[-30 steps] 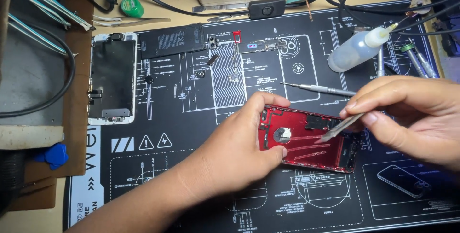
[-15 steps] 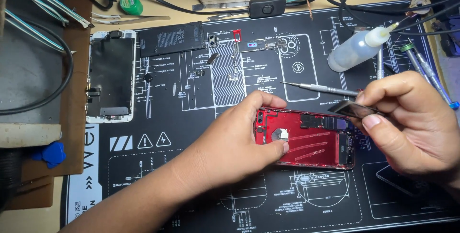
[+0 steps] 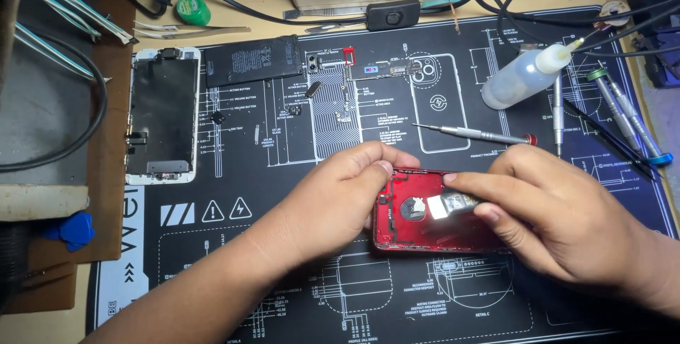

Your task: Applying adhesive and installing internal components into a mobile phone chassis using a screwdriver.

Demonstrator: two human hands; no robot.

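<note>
Glossy red phone shell (image 3: 425, 227) (matt mat (image 3: 283, 195))

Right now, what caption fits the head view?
Left hand steadies a red phone shell; right hand presses a metal tool inside.

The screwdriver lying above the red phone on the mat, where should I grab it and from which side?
Take the screwdriver by its grey knurled handle near the red-capped end, coming from above. It lies flat, almost level, with its thin tip pointing left. The right hand sits just below it, and the squeeze bottle lies above it, so straight down looks like the clearest way in.
</note>
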